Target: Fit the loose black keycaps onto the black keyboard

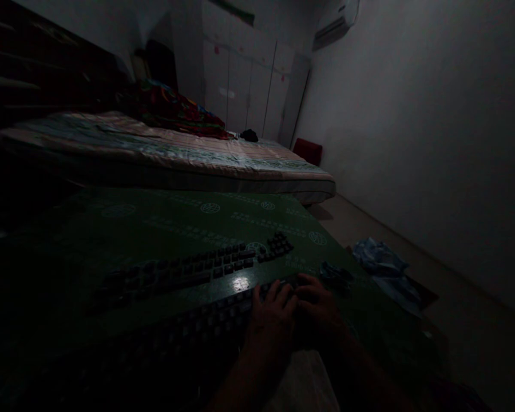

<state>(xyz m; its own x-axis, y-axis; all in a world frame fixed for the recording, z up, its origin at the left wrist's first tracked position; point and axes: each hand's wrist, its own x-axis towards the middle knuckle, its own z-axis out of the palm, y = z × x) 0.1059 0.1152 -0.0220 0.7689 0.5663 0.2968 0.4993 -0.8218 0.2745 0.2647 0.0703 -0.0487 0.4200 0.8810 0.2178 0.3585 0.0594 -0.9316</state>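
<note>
The room is very dim. On a green table cover (163,223) lie rows of loose dark keycaps (206,266) and, nearer to me, a dark keyboard (206,323). My left hand (272,312) rests on the keyboard's right end with its fingers bent down onto the keys. My right hand (320,300) sits close beside it, fingers curled over the same end. Whether either hand holds anything is lost in the dark. A small dark object (335,272) lies just beyond my right hand.
A bed (167,157) with a striped sheet and a colourful blanket (175,111) stands behind the table. White wardrobes (249,86) fill the far wall, with a red stool (308,151) beside them. Light blue cloth (381,260) lies past the table's right edge.
</note>
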